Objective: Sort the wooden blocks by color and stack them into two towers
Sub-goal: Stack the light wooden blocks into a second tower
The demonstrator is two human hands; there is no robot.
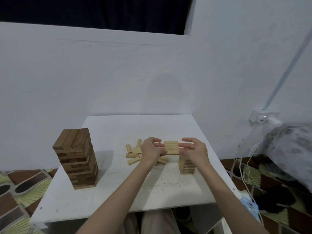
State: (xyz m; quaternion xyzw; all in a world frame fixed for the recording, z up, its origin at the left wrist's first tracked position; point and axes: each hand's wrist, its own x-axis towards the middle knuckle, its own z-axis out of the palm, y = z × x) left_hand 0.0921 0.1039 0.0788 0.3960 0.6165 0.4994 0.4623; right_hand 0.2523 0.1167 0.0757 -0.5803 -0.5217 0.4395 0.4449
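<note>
We sit before a white bench (118,191), its top scuffed and speckled, pushed against a pale painted wall (118,73). Above it we see a dark window opening (101,12). A white conduit (287,68) runs down to a wall socket (263,117). The floor (20,191) is patterned in brown, black and green.

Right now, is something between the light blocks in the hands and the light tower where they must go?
Nothing visible. Both hands hold the layer of light blocks above and just left of the light tower; only open air lies between.
</note>
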